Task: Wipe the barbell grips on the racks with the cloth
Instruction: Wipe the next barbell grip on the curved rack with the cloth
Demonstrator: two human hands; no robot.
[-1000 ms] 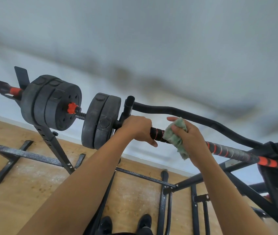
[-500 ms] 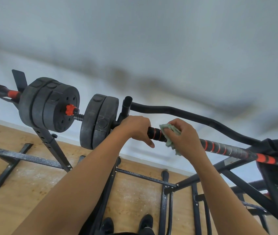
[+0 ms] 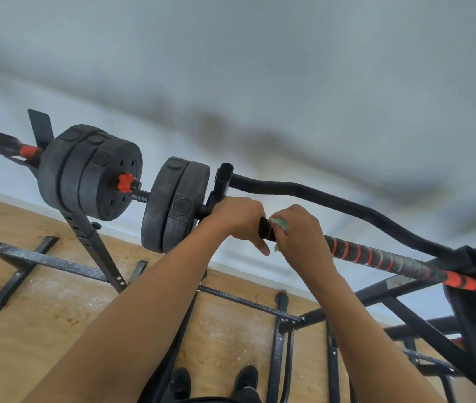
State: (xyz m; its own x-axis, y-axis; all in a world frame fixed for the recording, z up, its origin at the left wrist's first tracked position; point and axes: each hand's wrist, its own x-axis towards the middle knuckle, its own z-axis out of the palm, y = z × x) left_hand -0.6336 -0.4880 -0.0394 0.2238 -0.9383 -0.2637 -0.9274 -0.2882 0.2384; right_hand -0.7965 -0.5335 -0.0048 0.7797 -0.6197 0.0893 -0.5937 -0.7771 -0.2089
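Observation:
A barbell lies across the black rack, its grip [image 3: 376, 258] wrapped in black and grey tape with red stripes. My left hand [image 3: 238, 218] grips the bar just right of the black weight plates [image 3: 174, 205]. My right hand [image 3: 299, 235] wraps a pale green cloth [image 3: 280, 223] round the bar, right beside my left hand. Most of the cloth is hidden under my fingers. A short black piece of the grip shows between the two hands.
A second barbell with black plates [image 3: 94, 171] and a red collar [image 3: 124, 182] rests on a rack to the left. A curved black bar [image 3: 347, 206] runs behind the grip. Rack legs and crossbars [image 3: 47, 261] stand on the wooden floor, with my shoes [image 3: 180, 383] below.
My right hand has slid left along the bar with the cloth and closed tighter round it, now next to my left hand. Less cloth shows. My left hand has kept its grip.

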